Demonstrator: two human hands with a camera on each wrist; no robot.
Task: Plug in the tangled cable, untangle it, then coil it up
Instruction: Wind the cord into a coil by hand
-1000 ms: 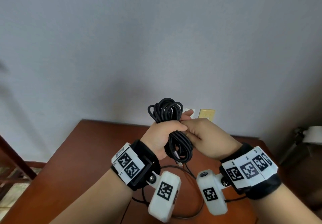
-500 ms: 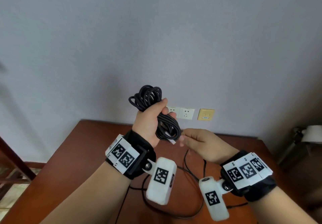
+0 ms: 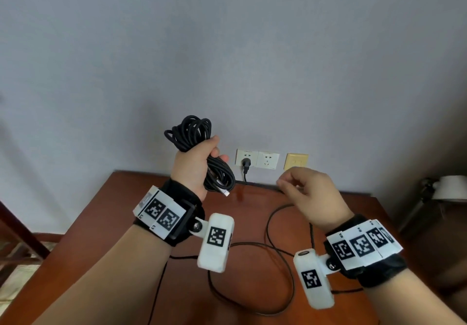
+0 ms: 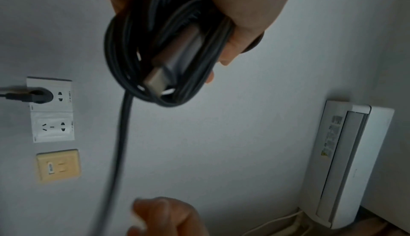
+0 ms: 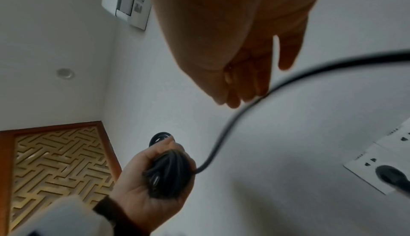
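1. Now the right hand [image 3: 313,196] hangs apart from the coiled cable [image 3: 199,153], whereas half a second ago its fingertips were at the lower end of the bundle, by the metal connector [image 3: 225,193].
2. Against the same earlier frame, the left hand [image 3: 194,165] holds the bundle in much the same raised place in front of the wall [image 3: 227,46], above the far edge of the bench [image 3: 106,211]; a second ago both hands were closed together on it.
3. Left grip: fingers and thumb wrapped tight round the middle of the bundle, with loops standing out above the fist and below it.
4. Right grip: fingers loosely curled. In the right wrist view a single black strand [image 5: 233,118] runs just past the fingertips [image 5: 233,101]; whether they touch it I cannot tell, and they close on nothing.
5. Coiled cable: black, wound in many turns into a narrow hank. The left wrist view shows its grey-sleeved connector [image 4: 168,64] lying inside the lower loop, and one strand [image 4: 119,143] dropping from the bundle.
6. Slack cable [image 3: 265,254] lies in wide open curves on the red-brown bench under both wrists.
7. A black plug [image 3: 245,164] sits in the left of two white wall sockets [image 3: 243,156]; a yellow wall plate [image 3: 296,161] is just beside them.
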